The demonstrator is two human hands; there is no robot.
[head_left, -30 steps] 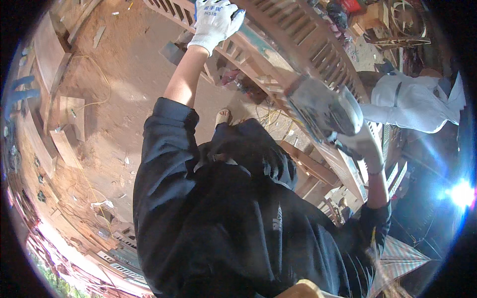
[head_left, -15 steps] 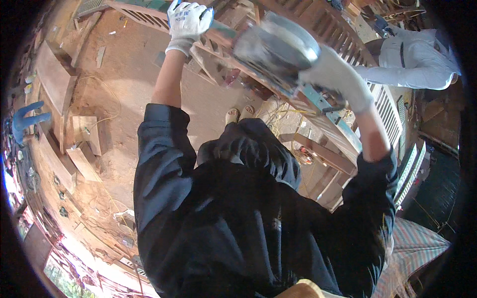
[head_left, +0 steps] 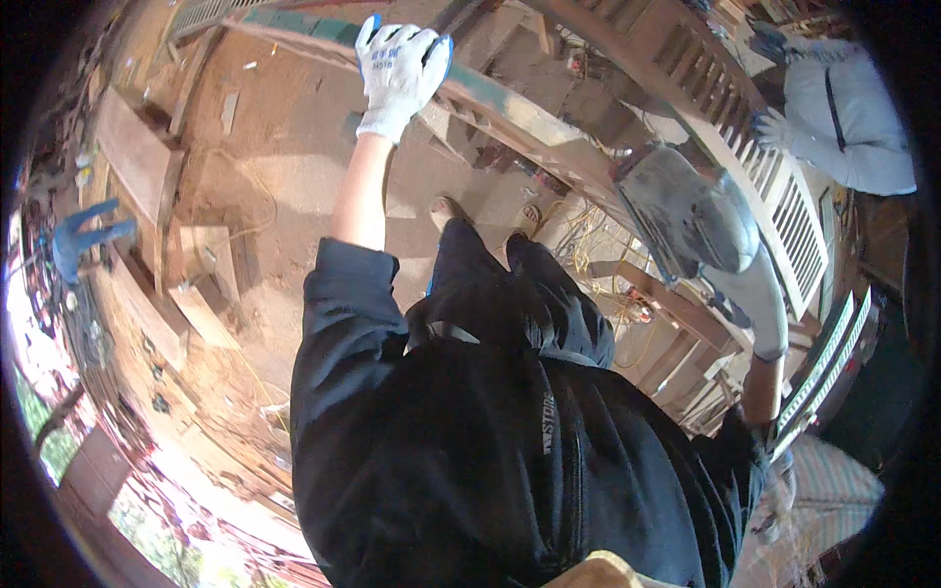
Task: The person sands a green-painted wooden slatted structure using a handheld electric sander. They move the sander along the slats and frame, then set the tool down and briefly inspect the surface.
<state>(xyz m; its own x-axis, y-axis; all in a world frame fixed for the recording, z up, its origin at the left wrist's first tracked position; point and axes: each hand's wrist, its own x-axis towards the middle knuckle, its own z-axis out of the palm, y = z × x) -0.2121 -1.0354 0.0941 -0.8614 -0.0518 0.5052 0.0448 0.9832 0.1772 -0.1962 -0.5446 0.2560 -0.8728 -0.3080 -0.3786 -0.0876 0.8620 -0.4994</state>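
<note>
My left hand [head_left: 400, 80], in a white work glove with blue fingertips, is closed over a long wooden rail [head_left: 520, 116] with patches of green paint. My right hand [head_left: 750, 299], in a dusty pale glove, grips the rear of a grey, dust-covered power sander [head_left: 676, 211]. It looks like a belt sander, its flat side turned to the lower left. The sander is tilted over the right part of the rail; whether it touches the wood I cannot tell. The right fingers are partly hidden behind the tool's body.
A slatted wooden shutter panel [head_left: 784, 211] lies beyond the sander, with a co-worker [head_left: 848, 118] in pale clothing beside it. Boards [head_left: 137, 157] lie at the left, where another person [head_left: 88, 235] in blue bends. Tangled yellow cords [head_left: 598, 230] and timber lie under the rail.
The sander in my right hand has moved right and nearer to me. My left hand stays on the rail, while the whole view has shifted. The co-worker's arm has drawn in.
</note>
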